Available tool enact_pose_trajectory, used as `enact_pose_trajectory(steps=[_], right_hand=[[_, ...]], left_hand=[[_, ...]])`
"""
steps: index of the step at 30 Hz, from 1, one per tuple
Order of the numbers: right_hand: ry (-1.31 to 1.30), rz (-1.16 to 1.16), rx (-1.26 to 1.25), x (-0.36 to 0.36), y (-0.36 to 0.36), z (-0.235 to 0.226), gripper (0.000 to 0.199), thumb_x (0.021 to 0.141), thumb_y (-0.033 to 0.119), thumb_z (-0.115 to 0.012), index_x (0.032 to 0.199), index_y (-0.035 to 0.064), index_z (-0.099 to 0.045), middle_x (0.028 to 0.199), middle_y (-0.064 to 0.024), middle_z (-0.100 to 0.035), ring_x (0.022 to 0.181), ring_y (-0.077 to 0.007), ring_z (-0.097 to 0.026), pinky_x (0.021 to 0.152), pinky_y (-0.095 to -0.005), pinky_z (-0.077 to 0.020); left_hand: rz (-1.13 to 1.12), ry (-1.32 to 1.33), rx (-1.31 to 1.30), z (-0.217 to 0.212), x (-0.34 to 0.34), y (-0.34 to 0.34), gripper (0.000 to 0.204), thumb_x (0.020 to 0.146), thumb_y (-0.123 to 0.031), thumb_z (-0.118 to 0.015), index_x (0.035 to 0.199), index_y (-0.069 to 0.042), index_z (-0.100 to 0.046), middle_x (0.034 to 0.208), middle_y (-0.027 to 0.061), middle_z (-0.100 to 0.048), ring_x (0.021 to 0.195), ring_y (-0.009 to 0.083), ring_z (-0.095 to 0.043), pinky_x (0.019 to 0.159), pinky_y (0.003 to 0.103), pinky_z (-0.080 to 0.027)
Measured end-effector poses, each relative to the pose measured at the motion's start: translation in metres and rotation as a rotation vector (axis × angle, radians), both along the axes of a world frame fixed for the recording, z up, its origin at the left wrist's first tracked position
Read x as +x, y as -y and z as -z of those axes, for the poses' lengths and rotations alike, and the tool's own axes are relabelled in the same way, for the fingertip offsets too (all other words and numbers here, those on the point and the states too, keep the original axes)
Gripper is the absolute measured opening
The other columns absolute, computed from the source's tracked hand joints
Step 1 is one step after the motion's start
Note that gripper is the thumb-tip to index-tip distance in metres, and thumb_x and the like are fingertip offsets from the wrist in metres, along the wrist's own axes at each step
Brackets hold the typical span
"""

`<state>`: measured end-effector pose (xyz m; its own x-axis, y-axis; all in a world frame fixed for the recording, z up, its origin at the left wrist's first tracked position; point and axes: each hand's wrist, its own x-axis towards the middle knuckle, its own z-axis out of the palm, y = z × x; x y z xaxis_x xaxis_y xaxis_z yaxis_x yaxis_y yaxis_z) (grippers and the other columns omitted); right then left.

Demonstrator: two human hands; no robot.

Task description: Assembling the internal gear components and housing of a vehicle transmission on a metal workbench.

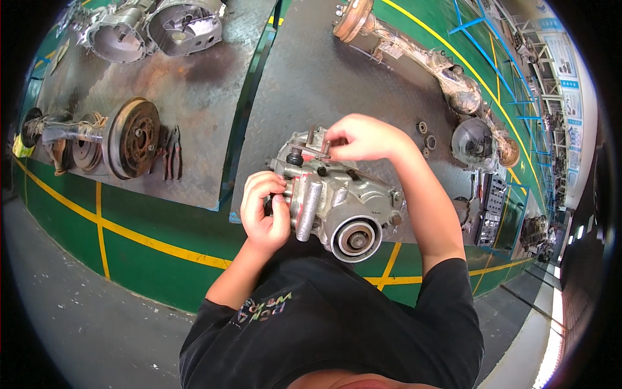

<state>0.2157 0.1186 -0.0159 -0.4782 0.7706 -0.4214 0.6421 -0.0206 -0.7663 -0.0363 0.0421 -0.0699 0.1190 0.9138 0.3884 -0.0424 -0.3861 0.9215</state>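
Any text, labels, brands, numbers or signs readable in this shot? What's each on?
Black shirt: multicoloured lettering on the chest, seen at an angle; wording not copied here.
Wall panels at far right: print too small and warped to read.
Metal housing at the hands: a tiny dark mark near the round opening, too small to read.
No other text I can make out.

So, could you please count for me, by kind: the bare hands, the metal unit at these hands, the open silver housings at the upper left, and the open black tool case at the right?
Bare hands, left hand and right hand: 2
Metal unit: 1
Open silver housings: 2
Open black tool case: 1
Total: 6
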Motion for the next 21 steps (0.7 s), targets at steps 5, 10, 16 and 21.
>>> enact_pose_trajectory(steps=[5, 10, 16, 21], right_hand=[[0.223, -0.199, -0.154, -0.016, 0.001, -0.007, 0.034, 0.081, 0.031, -0.070, 0.087, -0.0023, -0.068, 0.069, -0.0179, -0.065, 0.062, -0.0300, -0.060, 0.064, -0.0401, -0.0482], [0.027, -0.106, 0.076, 0.004, -0.012, 0.008, 0.025, 0.083, 0.020, -0.069, 0.097, -0.0012, -0.068, 0.080, -0.0165, -0.070, 0.068, -0.0266, -0.065, 0.067, -0.0382, -0.0512], [0.040, -0.167, -0.177, -0.010, 0.000, 0.000, 0.026, 0.078, 0.024, -0.074, 0.093, 0.0038, -0.072, 0.078, -0.0117, -0.071, 0.068, -0.0214, -0.065, 0.066, -0.0370, -0.0508], [0.095, -0.276, -0.103, -0.011, -0.007, 0.003, 0.025, 0.075, 0.027, -0.075, 0.093, 0.0091, -0.075, 0.079, -0.0107, -0.072, 0.067, -0.0228, -0.064, 0.066, -0.0379, -0.0500]], left_hand=[[0.006, 0.000, -0.006, -0.002, 0.002, 0.000, 0.016, 0.079, 0.008, -0.053, 0.093, 0.002, -0.058, 0.094, 0.0156, -0.062, 0.089, 0.0293, -0.060, 0.085, 0.039, -0.049], [0.012, -0.003, 0.003, -0.001, 0.001, 0.000, 0.015, 0.079, 0.008, -0.052, 0.092, 0.002, -0.057, 0.092, 0.0148, -0.061, 0.089, 0.0292, -0.060, 0.085, 0.039, -0.049], [0.020, 0.000, 0.007, -0.003, 0.002, 0.001, 0.016, 0.079, 0.009, -0.051, 0.093, 0.002, -0.057, 0.092, 0.0147, -0.061, 0.089, 0.0295, -0.060, 0.085, 0.039, -0.049], [0.075, -0.029, -0.017, -0.001, 0.001, 0.001, 0.014, 0.087, 0.009, -0.045, 0.096, 0.002, -0.053, 0.098, 0.0135, -0.057, 0.098, 0.0255, -0.055, 0.092, 0.037, -0.044]])
